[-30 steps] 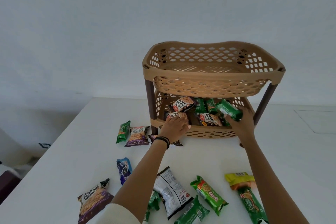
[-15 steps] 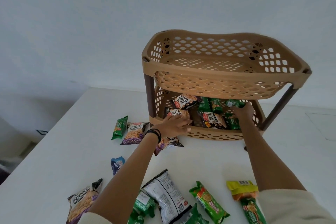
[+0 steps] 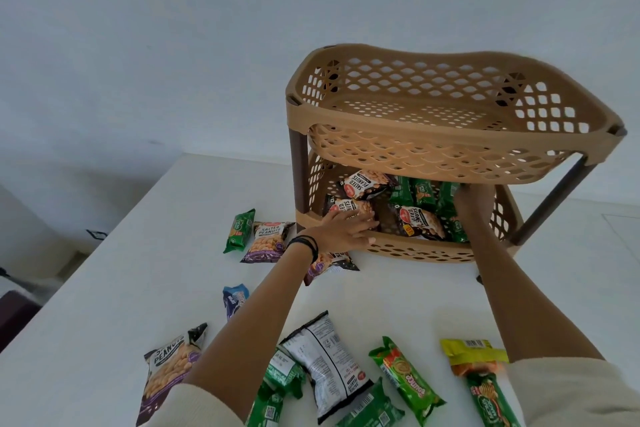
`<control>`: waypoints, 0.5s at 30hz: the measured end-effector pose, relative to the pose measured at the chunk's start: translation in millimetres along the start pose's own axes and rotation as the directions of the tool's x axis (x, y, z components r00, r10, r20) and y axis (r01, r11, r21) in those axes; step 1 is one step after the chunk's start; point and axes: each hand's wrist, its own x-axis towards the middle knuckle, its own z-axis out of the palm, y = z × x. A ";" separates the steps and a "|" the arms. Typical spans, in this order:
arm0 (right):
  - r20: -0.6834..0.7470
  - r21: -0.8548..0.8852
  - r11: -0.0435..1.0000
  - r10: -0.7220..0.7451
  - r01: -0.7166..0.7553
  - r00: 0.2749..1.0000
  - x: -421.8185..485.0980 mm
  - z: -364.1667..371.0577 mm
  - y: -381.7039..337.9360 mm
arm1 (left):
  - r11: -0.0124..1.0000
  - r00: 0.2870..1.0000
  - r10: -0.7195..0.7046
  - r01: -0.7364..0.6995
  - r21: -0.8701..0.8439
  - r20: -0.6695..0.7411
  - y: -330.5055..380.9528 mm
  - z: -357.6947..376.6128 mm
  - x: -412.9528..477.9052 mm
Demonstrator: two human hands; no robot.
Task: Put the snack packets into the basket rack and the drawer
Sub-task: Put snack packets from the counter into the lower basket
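Snack packets were seen in and around the basket rack on the worktop.
The rack was set toward the far edge, with bare surface left before it. Peanut and green packets were held in its lower tier. The left hand was laid flat, grip wide, on a peanut packet; the right hand was inside, its grip hidden and not to be told.

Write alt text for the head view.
Both hands reach into the lower tier of a tan two-tier basket rack on a white table: the left hand lies flat on a salted-peanuts packet, the right hand among green packets. More packets lie scattered in front.
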 end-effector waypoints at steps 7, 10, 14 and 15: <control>-0.049 0.034 0.941 -0.335 0.337 0.941 -38.3 -33.9 -24.7 | 1.000 1.000 0.002 -0.002 -0.024 0.016 8.1 -5.9 -8.8; -0.016 0.034 0.903 -0.427 0.427 0.904 -65.0 -41.9 -25.3 | 0.974 1.000 0.013 -0.017 -0.224 -0.019 7.4 -7.5 -14.9; 0.032 0.169 0.863 -0.488 0.476 0.872 -108.2 -51.6 -24.2 | 0.884 0.984 0.043 -0.118 -0.452 -0.173 10.8 0.2 -30.3; 0.037 0.202 0.850 -0.503 0.486 0.864 -119.3 -54.2 -22.7 | 0.854 0.973 0.067 -0.171 -0.492 -0.221 12.3 4.0 -36.1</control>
